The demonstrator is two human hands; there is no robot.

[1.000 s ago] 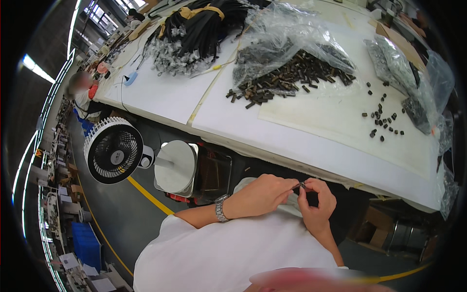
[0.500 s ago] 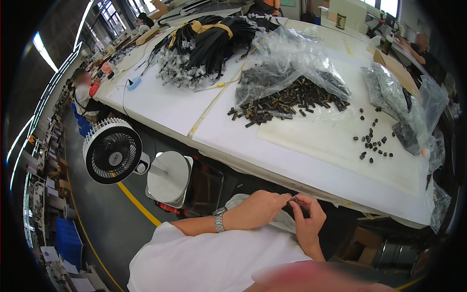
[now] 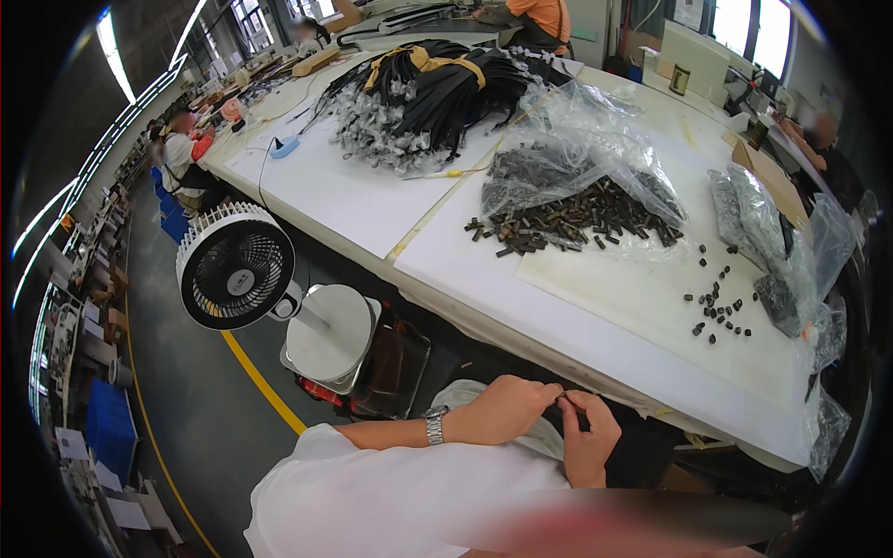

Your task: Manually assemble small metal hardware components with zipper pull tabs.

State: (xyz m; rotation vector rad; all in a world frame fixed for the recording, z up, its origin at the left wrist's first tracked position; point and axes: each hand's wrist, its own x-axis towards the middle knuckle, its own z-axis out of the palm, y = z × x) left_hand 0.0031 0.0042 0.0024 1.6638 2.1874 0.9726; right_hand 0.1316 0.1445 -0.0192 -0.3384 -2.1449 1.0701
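My left hand (image 3: 502, 409), with a metal watch (image 3: 434, 426) at the wrist, meets my right hand (image 3: 592, 435) just in front of the table's near edge. Fingertips of both hands pinch a tiny dark piece (image 3: 562, 397), mostly hidden and too small to make out. Beyond them, a heap of short dark brown tubular pieces (image 3: 569, 223) spills out of a clear plastic bag (image 3: 595, 126) on the white table (image 3: 521, 302). Several small black pieces (image 3: 714, 312) lie scattered to the right.
A bundle of black straps (image 3: 437, 93) tied with yellow lies at the back, beside a yellow-handled tool (image 3: 453, 173). More plastic bags (image 3: 758, 223) sit at the right edge. A fan (image 3: 238, 274) and round stool (image 3: 327, 333) stand left. Other people (image 3: 186, 158) work farther off.
The view has shifted, so the table and fan sit differently in the picture. Both hands stay together at the small piece, with only slight finger movement.
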